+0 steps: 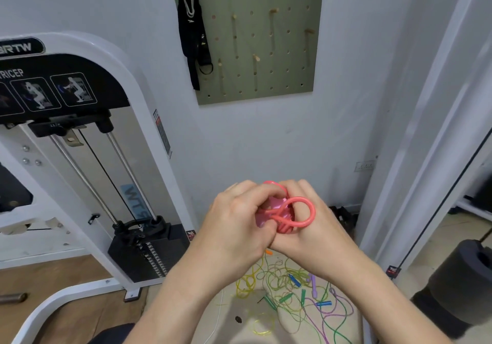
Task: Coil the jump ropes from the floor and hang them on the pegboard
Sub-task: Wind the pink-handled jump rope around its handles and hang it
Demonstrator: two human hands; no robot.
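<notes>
Coral-pink plastic jump rope: bundled, gripped by both hands pressed together. Left hand fingers curled over bundle. One loop lies across right hand. Below hands: tangled yellow, green, purple cord ropes on floor. Above hands: olive-green pegboard with wooden pegs.

You are holding both forearms up, angling them inward so hands are meeting mid-view. Your left hand is showing its back to camera, fingers curling inward, pinching pink rope. Your right hand is gripping same bundle from right, fingers curling over top, one loop lying over it. Hands are touching at heels.
</notes>
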